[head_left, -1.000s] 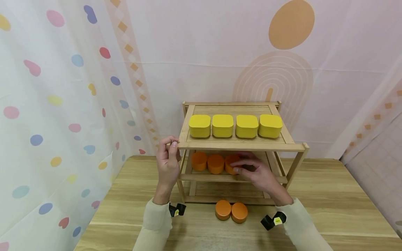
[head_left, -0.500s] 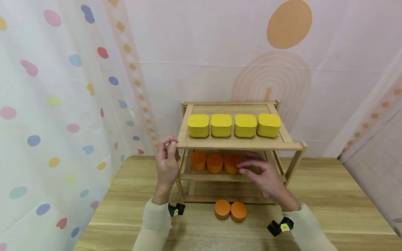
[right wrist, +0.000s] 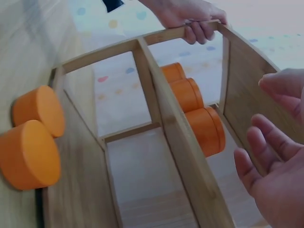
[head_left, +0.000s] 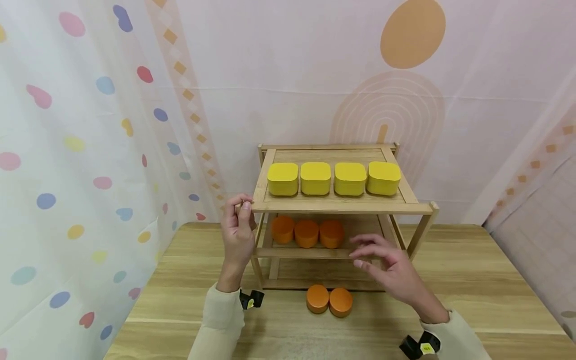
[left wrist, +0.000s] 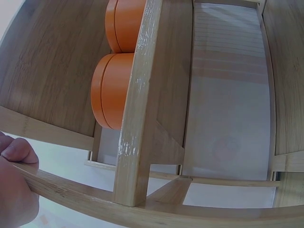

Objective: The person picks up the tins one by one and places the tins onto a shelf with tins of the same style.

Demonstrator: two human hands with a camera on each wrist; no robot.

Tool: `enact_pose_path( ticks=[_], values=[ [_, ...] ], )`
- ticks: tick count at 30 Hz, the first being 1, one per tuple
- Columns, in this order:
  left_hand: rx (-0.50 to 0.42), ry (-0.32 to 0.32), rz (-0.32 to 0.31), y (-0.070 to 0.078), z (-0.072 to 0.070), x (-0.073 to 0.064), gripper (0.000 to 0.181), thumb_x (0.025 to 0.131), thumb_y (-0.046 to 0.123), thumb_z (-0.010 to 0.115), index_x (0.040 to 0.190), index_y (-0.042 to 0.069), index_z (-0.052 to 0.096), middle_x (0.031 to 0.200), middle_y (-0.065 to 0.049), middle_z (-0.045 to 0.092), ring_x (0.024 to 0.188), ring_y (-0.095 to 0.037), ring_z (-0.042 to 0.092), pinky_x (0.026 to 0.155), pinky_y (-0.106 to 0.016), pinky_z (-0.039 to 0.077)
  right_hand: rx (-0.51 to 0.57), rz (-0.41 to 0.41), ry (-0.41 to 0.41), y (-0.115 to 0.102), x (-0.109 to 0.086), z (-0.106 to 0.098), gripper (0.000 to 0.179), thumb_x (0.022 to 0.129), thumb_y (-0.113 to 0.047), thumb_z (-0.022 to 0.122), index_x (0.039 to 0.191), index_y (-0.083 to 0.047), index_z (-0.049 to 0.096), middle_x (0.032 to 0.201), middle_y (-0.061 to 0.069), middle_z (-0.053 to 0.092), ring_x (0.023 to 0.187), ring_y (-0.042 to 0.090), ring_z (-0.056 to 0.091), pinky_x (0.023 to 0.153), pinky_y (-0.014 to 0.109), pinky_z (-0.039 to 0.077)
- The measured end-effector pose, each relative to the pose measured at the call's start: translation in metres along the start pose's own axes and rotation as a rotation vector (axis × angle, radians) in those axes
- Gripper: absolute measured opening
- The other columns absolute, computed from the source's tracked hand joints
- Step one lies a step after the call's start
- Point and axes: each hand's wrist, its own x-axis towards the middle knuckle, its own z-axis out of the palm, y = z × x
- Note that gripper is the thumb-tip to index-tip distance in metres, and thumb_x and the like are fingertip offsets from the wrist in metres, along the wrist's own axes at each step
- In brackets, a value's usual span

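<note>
My left hand (head_left: 239, 231) grips the front left corner of a wooden rack (head_left: 342, 208), and the left wrist view shows its fingers (left wrist: 21, 152) curled over a wooden bar. My right hand (head_left: 393, 270), fingers spread and holding nothing, is in front of the middle tier's right side. Left of it, three round orange boxes (head_left: 331, 234) stand side by side on that tier. In the right wrist view the right hand (right wrist: 280, 175) is apart from the nearest orange box (right wrist: 206, 131).
Several yellow square boxes (head_left: 316, 179) stand in a row on the top tier. Two round orange boxes (head_left: 318, 299) sit touching on the wooden table (head_left: 189, 280) before the rack. A patterned curtain (head_left: 288, 60) hangs behind.
My right hand has let go of the rightmost orange box on the middle tier and drawn back to the right and toward me. The left hand keeps its grip on the rack.
</note>
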Motion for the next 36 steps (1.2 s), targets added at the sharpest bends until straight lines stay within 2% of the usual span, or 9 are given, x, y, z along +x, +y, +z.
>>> enact_pose_path(
  ticks=[4,8,16,22,27,30,32,36],
  values=[
    [-0.005,-0.002,0.000,0.001,0.000,0.000,0.017,0.104,0.007,0.041,0.106,-0.009,0.046,0.058,0.001,0.032,0.046,-0.009,0.029,0.042,-0.025,0.024,0.034,0.007,-0.059,0.001,-0.009,0.001,0.031,0.088,0.011,0.064,0.106,-0.014,0.071,0.127,0.024,0.055,0.122,0.021,0.053,0.103,0.019,0.040],
    [-0.004,0.000,0.004,0.000,0.001,0.000,0.017,0.104,0.007,0.041,0.106,-0.009,0.046,0.058,0.001,0.032,0.046,-0.010,0.029,0.042,-0.025,0.024,0.046,0.009,-0.063,0.005,-0.017,0.003,0.033,0.088,0.012,0.062,0.106,-0.014,0.070,0.125,0.026,0.055,0.122,0.015,0.053,0.102,0.018,0.040],
    [-0.009,0.000,0.010,-0.002,0.002,0.000,0.020,0.104,0.009,0.042,0.105,-0.010,0.046,0.057,0.000,0.032,0.046,-0.010,0.028,0.042,-0.026,0.023,0.068,0.022,-0.069,0.014,-0.033,0.008,0.032,0.089,0.011,0.062,0.108,-0.013,0.071,0.124,0.014,0.058,0.116,0.009,0.054,0.093,0.023,0.047],
    [0.035,0.015,-0.013,0.000,0.000,-0.001,0.021,0.104,0.011,0.042,0.106,-0.009,0.047,0.058,0.001,0.033,0.047,-0.011,0.029,0.043,-0.025,0.024,0.134,0.022,-0.134,0.024,-0.042,0.015,0.033,0.090,0.010,0.061,0.112,-0.013,0.069,0.127,0.012,0.057,0.117,0.010,0.054,0.090,0.029,0.051],
    [0.023,0.012,-0.019,-0.001,-0.001,-0.001,0.021,0.104,0.011,0.042,0.106,-0.010,0.046,0.058,0.001,0.032,0.046,-0.011,0.027,0.043,-0.025,0.023,0.126,0.009,-0.145,0.034,-0.048,0.020,0.034,0.090,0.010,0.061,0.114,-0.013,0.068,0.127,0.010,0.057,0.116,0.012,0.055,0.090,0.032,0.050],
    [0.007,0.006,-0.018,-0.001,-0.001,0.000,0.021,0.104,0.010,0.042,0.106,-0.010,0.046,0.057,0.000,0.031,0.046,-0.011,0.027,0.042,-0.025,0.023,0.116,0.039,-0.145,0.039,-0.052,0.022,0.032,0.091,0.007,0.063,0.114,-0.014,0.069,0.126,0.011,0.058,0.114,0.013,0.055,0.089,0.031,0.049],
    [-0.001,0.004,-0.015,0.000,0.000,0.000,0.020,0.104,0.010,0.042,0.106,-0.010,0.047,0.057,0.000,0.031,0.046,-0.011,0.027,0.042,-0.025,0.023,0.119,0.061,-0.148,0.043,-0.055,0.024,0.028,0.091,0.005,0.063,0.114,-0.010,0.068,0.126,0.014,0.057,0.114,0.012,0.055,0.089,0.031,0.048],
    [-0.009,0.003,-0.007,0.001,0.001,0.000,0.018,0.104,0.007,0.041,0.106,-0.010,0.047,0.057,0.000,0.031,0.045,-0.010,0.027,0.042,-0.025,0.022,0.123,0.082,-0.149,0.051,-0.059,0.027,0.021,0.091,0.004,0.063,0.112,-0.001,0.067,0.125,0.011,0.058,0.113,0.009,0.055,0.086,0.032,0.049]
  ],
)
